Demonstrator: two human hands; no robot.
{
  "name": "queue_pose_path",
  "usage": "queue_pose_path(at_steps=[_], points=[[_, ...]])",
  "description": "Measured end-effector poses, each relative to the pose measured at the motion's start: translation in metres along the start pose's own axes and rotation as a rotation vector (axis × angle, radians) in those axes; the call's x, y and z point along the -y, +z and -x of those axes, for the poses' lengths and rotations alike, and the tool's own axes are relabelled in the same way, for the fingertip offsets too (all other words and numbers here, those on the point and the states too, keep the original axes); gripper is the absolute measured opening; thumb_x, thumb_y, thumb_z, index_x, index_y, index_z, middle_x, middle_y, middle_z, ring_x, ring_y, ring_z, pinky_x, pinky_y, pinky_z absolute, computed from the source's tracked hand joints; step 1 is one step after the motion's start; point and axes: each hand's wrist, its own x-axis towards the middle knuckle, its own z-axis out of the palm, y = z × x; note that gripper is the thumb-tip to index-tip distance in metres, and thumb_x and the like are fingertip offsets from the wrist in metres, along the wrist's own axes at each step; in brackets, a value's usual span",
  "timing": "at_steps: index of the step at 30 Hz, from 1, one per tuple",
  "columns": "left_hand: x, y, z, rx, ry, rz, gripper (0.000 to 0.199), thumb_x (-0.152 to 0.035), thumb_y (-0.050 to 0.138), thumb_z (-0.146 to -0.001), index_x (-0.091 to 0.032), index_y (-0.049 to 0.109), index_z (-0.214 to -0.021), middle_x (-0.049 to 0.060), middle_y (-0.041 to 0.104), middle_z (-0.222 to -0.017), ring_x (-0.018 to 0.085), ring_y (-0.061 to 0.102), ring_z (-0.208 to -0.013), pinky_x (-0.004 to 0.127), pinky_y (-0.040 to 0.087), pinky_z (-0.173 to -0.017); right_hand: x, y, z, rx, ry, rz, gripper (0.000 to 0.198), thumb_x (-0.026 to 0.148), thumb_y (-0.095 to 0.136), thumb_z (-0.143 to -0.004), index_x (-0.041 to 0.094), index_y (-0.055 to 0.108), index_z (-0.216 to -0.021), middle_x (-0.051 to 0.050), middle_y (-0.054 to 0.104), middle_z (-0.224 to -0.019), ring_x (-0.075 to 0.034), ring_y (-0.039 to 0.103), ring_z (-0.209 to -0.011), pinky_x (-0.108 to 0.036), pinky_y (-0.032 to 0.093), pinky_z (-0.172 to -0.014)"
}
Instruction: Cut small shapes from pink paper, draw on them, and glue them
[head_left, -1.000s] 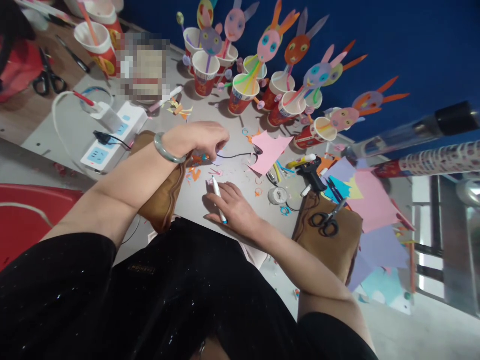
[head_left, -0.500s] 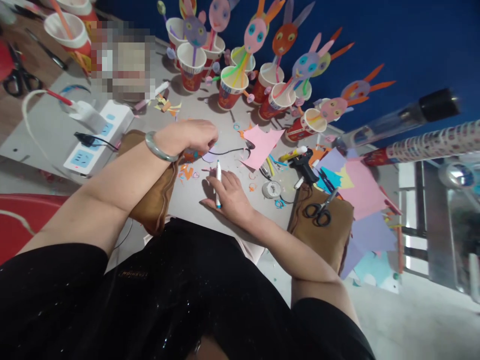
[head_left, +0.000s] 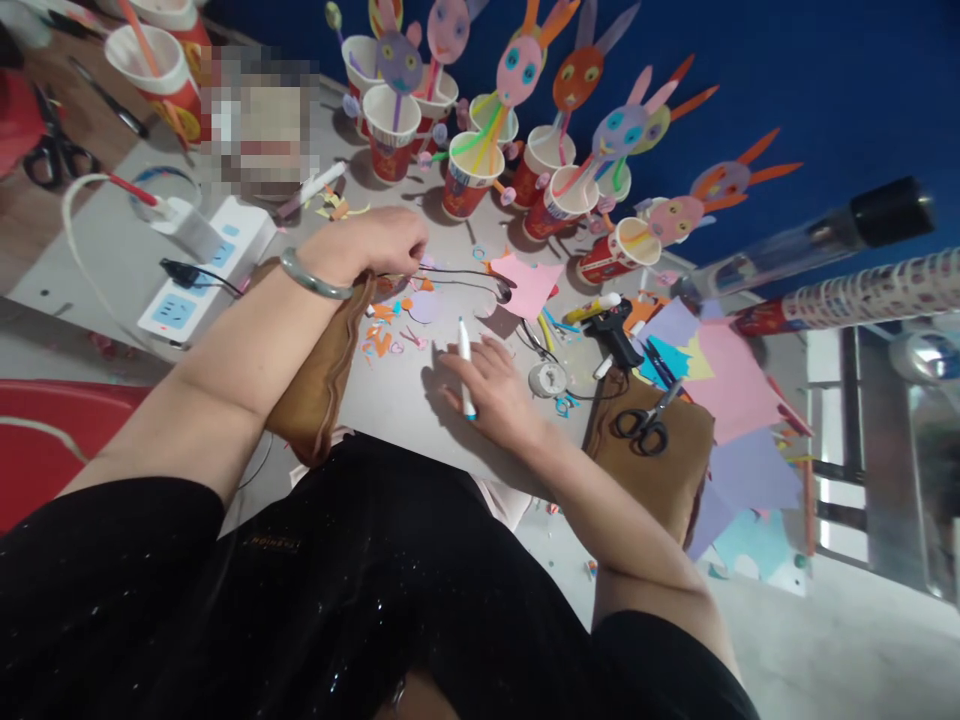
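Observation:
My left hand [head_left: 390, 242], with a bracelet at its wrist, is closed above the far end of the left brown cushion [head_left: 315, 390]. From its fingers a thin black cord [head_left: 457, 270] runs right in a loop to the pink paper [head_left: 529, 285], which has a jagged edge. My right hand [head_left: 499, 395] rests low over the table with its fingertips partly spread. A white marker [head_left: 466, 365] with blue ends is held upright against the thumb and index finger. Paper scraps [head_left: 386, 335] in orange and purple lie between the hands.
Several paper cups [head_left: 472, 170] with rabbit-faced spoon figures line the blue wall. On the right are a black glue gun [head_left: 611, 335], scissors [head_left: 646, 425] on another cushion, and stacked coloured paper [head_left: 750, 400]. A power strip [head_left: 210, 270] stands at left.
My left hand has lifted away from the scraps, and the cord now shows as a loop of two strands. My right hand has shifted slightly right with the marker.

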Motion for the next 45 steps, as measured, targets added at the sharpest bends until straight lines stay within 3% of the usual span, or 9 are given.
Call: queue_pose_path(at_steps=[7,12,18,30,37,41,45], points=[[-0.003,-0.001,0.001,0.017,-0.050,-0.020,0.039,-0.021,0.059,-0.075,-0.015,0.079,-0.108,0.013,0.076,-0.095,0.023,0.062,-0.085,0.032,0.040,-0.069,-0.051,-0.024,0.015,-0.149,0.176,0.209,0.032,0.026,0.059,-0.090,0.020,0.063,-0.122,-0.012,0.073,-0.101,-0.032,0.063,-0.110,-0.059,0.043,-0.109],[-0.005,-0.001,0.002,0.022,-0.067,-0.020,0.041,-0.021,0.059,-0.078,-0.014,0.078,-0.113,0.013,0.076,-0.100,0.023,0.062,-0.089,0.034,0.039,-0.073,-0.061,-0.026,0.017,-0.149,0.209,0.226,0.031,0.027,0.060,-0.088,0.022,0.063,-0.119,-0.010,0.072,-0.095,-0.033,0.062,-0.108,-0.060,0.042,-0.109],[0.001,0.005,0.000,0.009,-0.100,0.059,0.044,-0.029,0.062,-0.082,-0.016,0.075,-0.121,0.009,0.076,-0.104,0.023,0.058,-0.101,0.036,0.038,-0.081,-0.048,-0.023,0.013,-0.115,0.154,0.134,0.029,0.027,0.059,-0.092,0.021,0.063,-0.120,-0.012,0.074,-0.102,-0.033,0.062,-0.111,-0.061,0.041,-0.111],[-0.003,0.005,0.004,-0.004,-0.067,0.041,0.041,-0.023,0.059,-0.080,-0.012,0.076,-0.116,0.013,0.076,-0.109,0.022,0.060,-0.095,0.035,0.040,-0.081,0.023,-0.005,0.011,0.182,-0.166,-0.091,0.028,0.014,0.047,-0.097,0.018,0.063,-0.120,-0.015,0.071,-0.112,-0.029,0.059,-0.117,-0.052,0.051,-0.104],[0.000,0.003,0.001,0.169,0.062,0.131,0.031,-0.030,0.065,-0.075,-0.019,0.080,-0.100,0.002,0.073,-0.078,0.016,0.060,-0.078,0.029,0.037,-0.069,0.033,0.001,0.024,0.181,-0.154,-0.105,0.028,0.014,0.046,-0.099,0.019,0.061,-0.122,-0.014,0.070,-0.118,-0.028,0.060,-0.121,-0.049,0.056,-0.099],[-0.004,0.003,0.001,0.297,0.140,0.097,0.032,-0.034,0.071,-0.071,-0.020,0.080,-0.098,0.000,0.072,-0.076,0.018,0.062,-0.079,0.027,0.037,-0.070,0.032,0.000,0.032,0.185,-0.129,-0.094,0.030,0.013,0.045,-0.098,0.020,0.060,-0.123,-0.014,0.070,-0.120,-0.028,0.060,-0.121,-0.050,0.054,-0.103],[-0.006,0.008,0.001,0.274,0.103,0.017,0.033,-0.033,0.079,-0.066,-0.021,0.079,-0.096,-0.001,0.069,-0.069,0.017,0.057,-0.081,0.029,0.037,-0.074,0.025,-0.002,0.040,0.149,-0.073,-0.078,0.031,0.014,0.046,-0.097,0.019,0.059,-0.125,-0.015,0.069,-0.121,-0.030,0.059,-0.121,-0.053,0.054,-0.101]])
